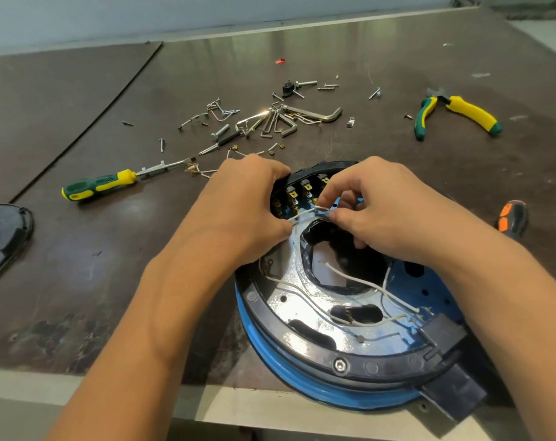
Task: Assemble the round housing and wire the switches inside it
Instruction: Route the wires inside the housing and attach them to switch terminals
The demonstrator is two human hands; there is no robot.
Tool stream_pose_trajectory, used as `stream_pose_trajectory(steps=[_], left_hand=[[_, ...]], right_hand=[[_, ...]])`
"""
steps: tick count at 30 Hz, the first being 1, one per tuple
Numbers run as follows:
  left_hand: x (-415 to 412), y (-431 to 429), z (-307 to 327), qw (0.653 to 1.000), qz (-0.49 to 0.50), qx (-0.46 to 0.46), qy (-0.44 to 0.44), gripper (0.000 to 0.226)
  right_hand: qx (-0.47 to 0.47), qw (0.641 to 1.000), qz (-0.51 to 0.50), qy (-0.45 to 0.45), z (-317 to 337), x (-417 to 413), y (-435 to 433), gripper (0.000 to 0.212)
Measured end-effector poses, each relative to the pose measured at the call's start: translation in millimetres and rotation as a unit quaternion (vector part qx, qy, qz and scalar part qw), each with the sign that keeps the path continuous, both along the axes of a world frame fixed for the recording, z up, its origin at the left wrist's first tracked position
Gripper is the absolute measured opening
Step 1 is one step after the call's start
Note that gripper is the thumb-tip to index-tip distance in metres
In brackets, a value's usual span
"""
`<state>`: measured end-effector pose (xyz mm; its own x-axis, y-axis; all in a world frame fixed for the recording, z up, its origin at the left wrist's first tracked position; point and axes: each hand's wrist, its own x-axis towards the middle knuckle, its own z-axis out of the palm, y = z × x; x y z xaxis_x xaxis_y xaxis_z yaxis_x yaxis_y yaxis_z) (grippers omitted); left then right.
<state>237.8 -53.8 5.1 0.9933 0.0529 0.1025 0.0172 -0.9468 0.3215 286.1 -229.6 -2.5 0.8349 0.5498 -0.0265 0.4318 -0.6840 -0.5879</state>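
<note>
One dark worktable (79,265) carries everything, and the largest thing on it is a single round housing (350,345), blue-walled with a black rim, lying open side up at the near edge and slightly overhanging it. One black cover (3,233) sits at the far left, cut off by the frame. There are two hands: the left hand (241,211) is curled against the far left rim of the housing, fingers closed narrowly on a thin white wire (302,215), and the right hand (375,211) pinches the other end of that same wire between thumb and forefinger, its remaining fingers bent into the central opening. Behind them stands a row of switches (302,192) with brass terminals; three or four show, the rest hidden by the hands. Several more white wires trail loose across the shiny inner plate. Farther off lie one pair of green-and-yellow pliers (455,114), one green-and-yellow screwdriver (111,183), one orange-and-black handle (510,218) partly hidden by the right forearm, and a scatter of hex keys and screws (270,119) too tangled to count.
</note>
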Motion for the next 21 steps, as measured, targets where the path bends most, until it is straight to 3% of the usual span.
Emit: stream_pose_trajectory(steps=[14, 17, 21], left_hand=[[1.9, -2.6, -3.8, 1.0, -0.009, 0.002, -0.008, 0.061], [-1.9, -6.1, -3.0, 0.999, -0.022, -0.018, -0.024, 0.054], [-1.4, -6.5, -2.5, 0.998, -0.034, 0.045, -0.014, 0.026]], right_hand=[[-0.007, 1.0, 0.007, 0.011, 0.3, 1.2, 0.0, 0.025], [-0.008, 1.0, 0.011, 0.011, -0.7, 2.0, 0.2, 0.026], [-0.017, 1.0, 0.013, 0.014, -0.5, 3.7, 0.6, 0.026]])
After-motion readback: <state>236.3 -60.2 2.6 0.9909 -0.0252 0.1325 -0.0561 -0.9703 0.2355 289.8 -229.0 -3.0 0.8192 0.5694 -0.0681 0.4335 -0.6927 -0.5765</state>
